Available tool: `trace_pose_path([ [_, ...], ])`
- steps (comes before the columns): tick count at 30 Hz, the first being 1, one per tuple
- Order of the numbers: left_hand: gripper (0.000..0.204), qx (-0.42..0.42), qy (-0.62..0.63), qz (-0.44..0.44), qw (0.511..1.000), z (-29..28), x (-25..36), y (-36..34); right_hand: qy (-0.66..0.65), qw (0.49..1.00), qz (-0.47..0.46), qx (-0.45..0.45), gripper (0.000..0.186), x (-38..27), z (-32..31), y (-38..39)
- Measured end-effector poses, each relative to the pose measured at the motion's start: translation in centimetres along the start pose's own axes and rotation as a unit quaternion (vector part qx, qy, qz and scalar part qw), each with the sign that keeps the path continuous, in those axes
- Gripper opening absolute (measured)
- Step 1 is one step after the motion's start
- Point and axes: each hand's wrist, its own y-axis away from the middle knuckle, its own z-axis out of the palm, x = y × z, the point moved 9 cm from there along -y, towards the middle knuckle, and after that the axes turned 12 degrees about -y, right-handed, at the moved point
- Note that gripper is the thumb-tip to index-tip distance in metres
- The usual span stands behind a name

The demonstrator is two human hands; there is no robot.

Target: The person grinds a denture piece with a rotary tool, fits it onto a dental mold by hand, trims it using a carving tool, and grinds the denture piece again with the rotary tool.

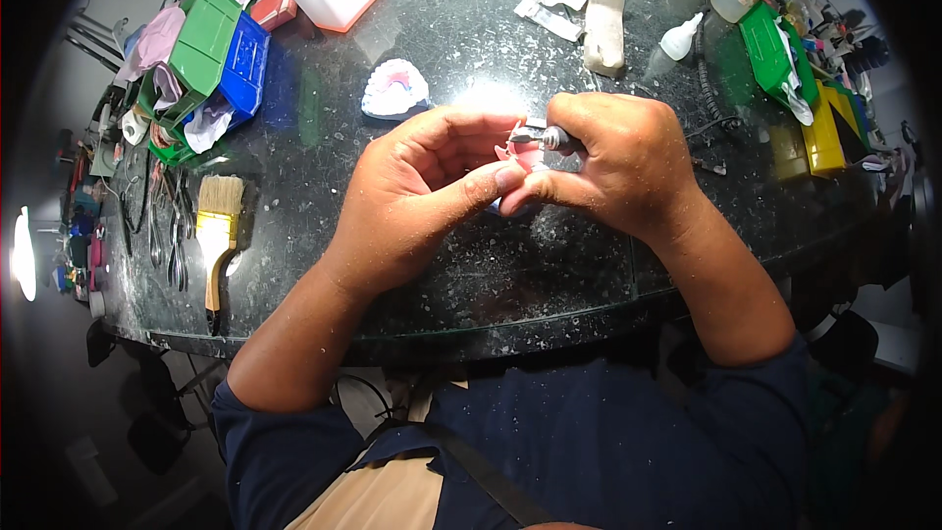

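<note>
Right grip (625,159) — curled round grey tool (556,138)

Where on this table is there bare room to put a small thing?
The dark tabletop, speckled with white dust, has room between the brush and the left hand. Another bare patch lies between the dental cast and the beige block. It is crowded along the left edge, with metal tools and the blue bin, and at far right around the yellow bin.
</note>
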Motion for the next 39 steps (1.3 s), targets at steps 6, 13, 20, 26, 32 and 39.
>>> trace_pose_path([
  [6,0.044,-0.01,-0.004,-0.002,1.0,0.21,-0.05,-0.14,0.01,1.0,-0.011,0.014,0.065,-0.21,-0.3,0.0],
  [13,0.046,-0.026,0.02,-0.008,0.999,0.42,-0.19,-0.06,0.008,1.0,-0.006,0.012,0.068,0.0,-0.2,-0.11],
  [20,0.046,-0.022,0.008,-0.011,1.0,0.34,-0.2,-0.17,0.012,1.0,-0.002,-0.001,0.069,0.14,0.14,0.03],
  [26,0.046,-0.027,0.009,-0.01,1.0,0.4,-0.1,-0.13,0.012,1.0,-0.01,0.007,0.068,0.01,-0.13,-0.06],
  [32,0.045,-0.022,-0.002,-0.008,1.0,0.43,0.04,-0.15,0.016,1.0,-0.009,0.006,0.068,0.02,-0.07,0.04],
  [39,0.045,-0.024,0.0,-0.002,1.0,0.41,0.03,-0.15,0.017,1.0,-0.004,0.012,0.068,0.1,0.1,0.07],
])
